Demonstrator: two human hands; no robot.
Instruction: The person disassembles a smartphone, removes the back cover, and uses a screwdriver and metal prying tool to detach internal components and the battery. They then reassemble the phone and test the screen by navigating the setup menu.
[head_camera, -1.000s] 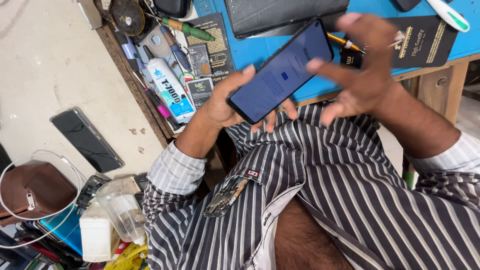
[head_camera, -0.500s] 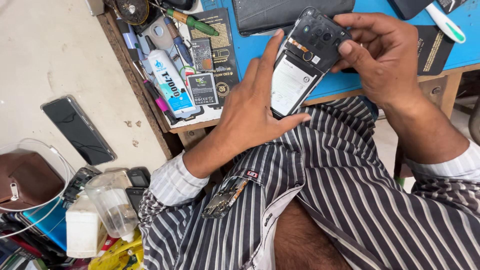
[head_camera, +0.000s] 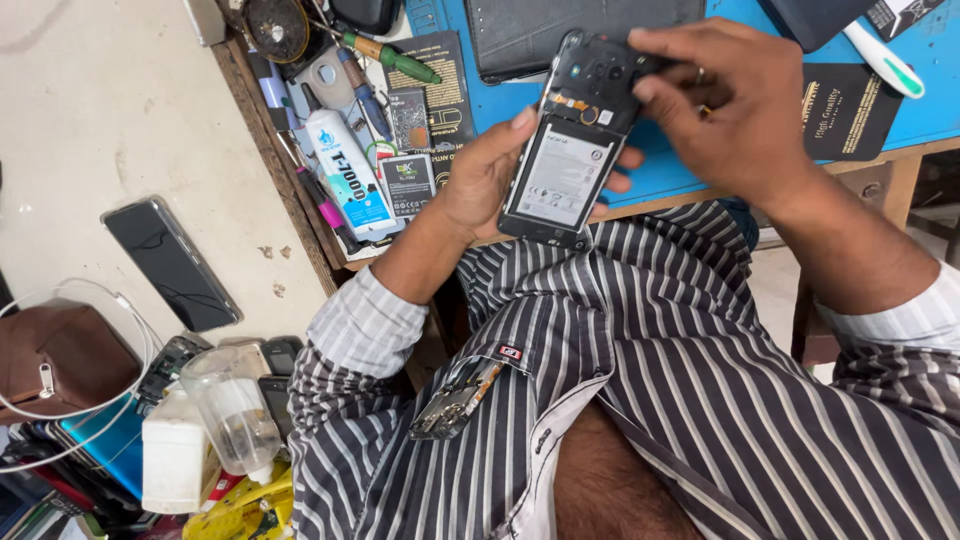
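An opened phone (head_camera: 570, 150) with its back cover off shows a white-labelled battery and a dark camera module. My left hand (head_camera: 490, 175) grips it from underneath along its left edge, above the edge of the blue work mat (head_camera: 690, 170). My right hand (head_camera: 735, 100) has its fingers on the phone's top end near the camera module. A small circuit board (head_camera: 455, 400) sits in the pocket of my striped shirt.
The bench's left part holds a white glue tube (head_camera: 345, 170), a green-handled screwdriver (head_camera: 385, 55), small battery packs (head_camera: 408, 183) and tools. A black tablet (head_camera: 570, 30) lies on the mat. On the floor are a dark phone (head_camera: 172, 262), plastic bottles (head_camera: 235, 415) and a brown bag (head_camera: 55, 355).
The phone was screen-up a second ago; it has been flipped over, showing its open back. My right hand moved onto its top end and my left hand regripped its side.
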